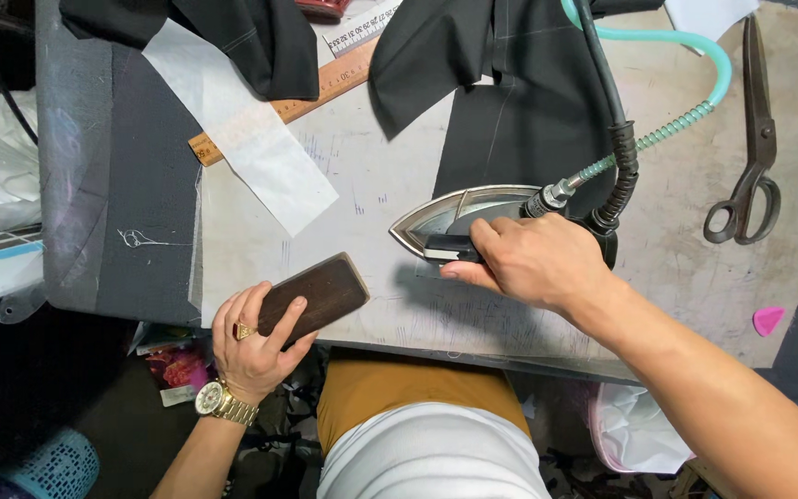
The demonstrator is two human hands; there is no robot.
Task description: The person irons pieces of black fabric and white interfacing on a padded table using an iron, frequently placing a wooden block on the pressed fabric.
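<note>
Pressing with the silver steam iron [459, 222] leaves you a few ways to slip: your right hand [533, 263] is closed around its black handle, with the sole flat on the pale padded tabletop [676, 249] just at the lower edge of the black cloth panel [528, 102]. If you let it sit in one spot, I judge it could scorch or shine the fabric. Your left hand [253, 342] grips the dark wooden block [316, 296] at the tabletop's near edge, well apart from the iron; bringing it in too close risks a burnt finger. The teal coiled hose [676, 125] and black cord [616, 111] trail over the cloth and could drag it. The long dark scissors [755, 139] lie near the hose.
</note>
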